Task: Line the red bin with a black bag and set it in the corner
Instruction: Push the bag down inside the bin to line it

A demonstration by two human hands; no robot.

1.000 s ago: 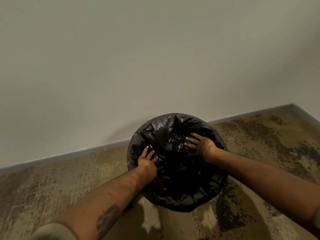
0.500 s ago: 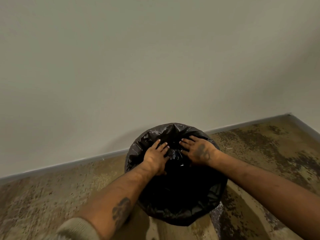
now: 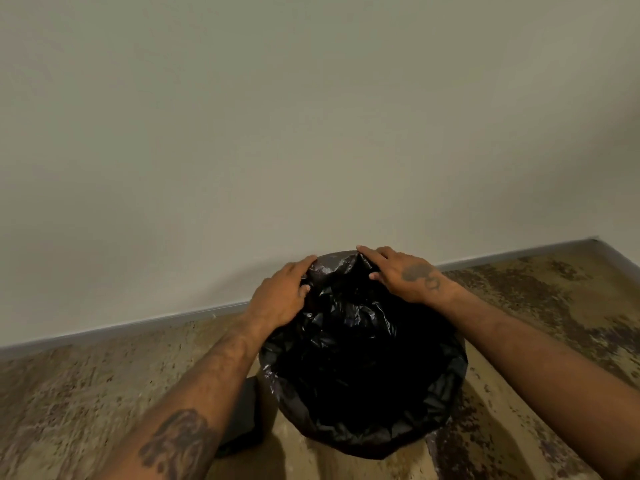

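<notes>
both hands, left [image 3: 282, 296] and right [image 3: 403, 276], grip the black bag's [image 3: 363, 358] far rim.

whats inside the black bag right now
Only dark, crumpled plastic shows inside the black bag; no contents can be made out. The left hand and right hand hold its far edge. The bin under it is completely covered.
</notes>
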